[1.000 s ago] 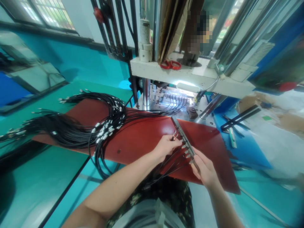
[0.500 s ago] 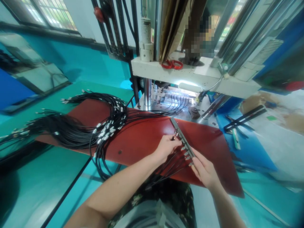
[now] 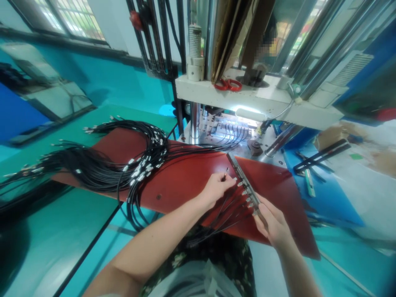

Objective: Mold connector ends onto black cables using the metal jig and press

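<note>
My right hand (image 3: 272, 220) grips the near end of a long dark metal bar (image 3: 243, 178), which slants away from me above the red-brown board (image 3: 182, 177). Several cable ends with silvery connectors (image 3: 246, 192) sit along the bar's left edge, their thin black leads hanging down toward my lap. Just left of the bar, my left hand (image 3: 218, 187) is closed in a pinch on a black cable with a small metal tip (image 3: 227, 170). That tip points up and stands apart from the bar.
A thick bundle of black cables (image 3: 99, 171) with white tags lies across the board's left part. Behind it stands a press with a lit metal bed (image 3: 230, 128) holding more cables. Red-handled scissors (image 3: 229, 85) rest on its white plate. Pliers and a cutter (image 3: 309, 181) lie at right.
The cable tip in my left hand has come away from the bar's edge, leaving a gap. My right hand and the bar have shifted slightly right and nearer.
</note>
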Available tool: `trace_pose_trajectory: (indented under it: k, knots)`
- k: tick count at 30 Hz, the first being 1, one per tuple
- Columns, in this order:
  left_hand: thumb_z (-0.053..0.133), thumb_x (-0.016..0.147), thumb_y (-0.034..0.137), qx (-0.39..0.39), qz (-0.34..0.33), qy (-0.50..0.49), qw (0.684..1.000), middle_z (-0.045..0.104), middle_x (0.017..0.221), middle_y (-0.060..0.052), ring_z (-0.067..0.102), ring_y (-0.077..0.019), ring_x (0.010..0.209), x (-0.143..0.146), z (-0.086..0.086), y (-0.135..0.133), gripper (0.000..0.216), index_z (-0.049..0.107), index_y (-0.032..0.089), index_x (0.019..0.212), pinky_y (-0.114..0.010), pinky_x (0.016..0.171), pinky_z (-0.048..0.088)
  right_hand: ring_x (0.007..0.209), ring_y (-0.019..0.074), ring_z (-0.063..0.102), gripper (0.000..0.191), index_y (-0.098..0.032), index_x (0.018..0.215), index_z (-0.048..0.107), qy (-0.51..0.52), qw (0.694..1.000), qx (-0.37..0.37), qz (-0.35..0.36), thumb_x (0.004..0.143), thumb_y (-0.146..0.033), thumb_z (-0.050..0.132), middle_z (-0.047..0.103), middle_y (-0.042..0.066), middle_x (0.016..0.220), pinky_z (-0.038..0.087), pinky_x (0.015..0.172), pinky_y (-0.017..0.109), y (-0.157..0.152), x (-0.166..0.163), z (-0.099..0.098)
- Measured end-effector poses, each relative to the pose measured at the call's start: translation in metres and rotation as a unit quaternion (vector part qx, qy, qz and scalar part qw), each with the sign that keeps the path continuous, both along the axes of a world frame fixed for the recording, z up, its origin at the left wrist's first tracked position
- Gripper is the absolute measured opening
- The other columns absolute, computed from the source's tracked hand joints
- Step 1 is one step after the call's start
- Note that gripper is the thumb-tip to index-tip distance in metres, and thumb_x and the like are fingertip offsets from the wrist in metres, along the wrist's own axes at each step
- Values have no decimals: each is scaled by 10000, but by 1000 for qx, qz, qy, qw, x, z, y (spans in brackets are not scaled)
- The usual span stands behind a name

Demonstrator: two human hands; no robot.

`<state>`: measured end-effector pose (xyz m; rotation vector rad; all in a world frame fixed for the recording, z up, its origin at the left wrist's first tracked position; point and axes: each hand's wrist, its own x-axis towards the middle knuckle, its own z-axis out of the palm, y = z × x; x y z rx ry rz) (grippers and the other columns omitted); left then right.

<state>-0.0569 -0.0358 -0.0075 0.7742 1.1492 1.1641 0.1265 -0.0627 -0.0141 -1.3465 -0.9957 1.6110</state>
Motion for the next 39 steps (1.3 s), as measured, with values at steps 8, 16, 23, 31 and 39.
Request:
trace_pose_trajectory:
  k: [8,16,23,31,39]
  knots:
    - [718,525,389,-8,25,-17,1000,332,422,84,255,-12,372,2,-3,6,389,409,153,523,-174,382,142,526,115,548,500,-208,1133,606,-67,994,59,56,711,-472,641,632,44,759,432,393,183,1,0,-1]
    - [580,696,445,19,9,41,999,366,520,78,261,-28,410,-6,-6,7,321,416,171,666,-157,393,189,870,178,606,472,-234,1080,636,-54,998,35,29,678,-478,672,625,56,1061,521,627,200,-1,-5,1]
    - [489,763,421,-4,22,34,999,320,481,80,223,-34,373,-13,-6,6,296,374,183,629,-164,358,129,797,184,628,515,-216,1118,616,-36,999,-3,6,663,-441,699,660,65,956,527,563,207,0,-3,4]
    - [605,641,354,-24,-1,26,999,305,417,80,238,-35,352,-13,-6,6,274,436,168,534,-184,346,139,849,162,611,460,-236,1089,628,-34,998,5,47,683,-445,681,638,51,1029,515,641,199,1,-3,4]
    - [568,637,288,-29,22,35,999,305,404,82,232,-41,346,-13,-11,9,217,432,172,514,-185,353,142,477,127,512,533,-187,1203,558,-132,974,106,148,759,-481,583,546,0,549,453,447,224,5,3,-9]
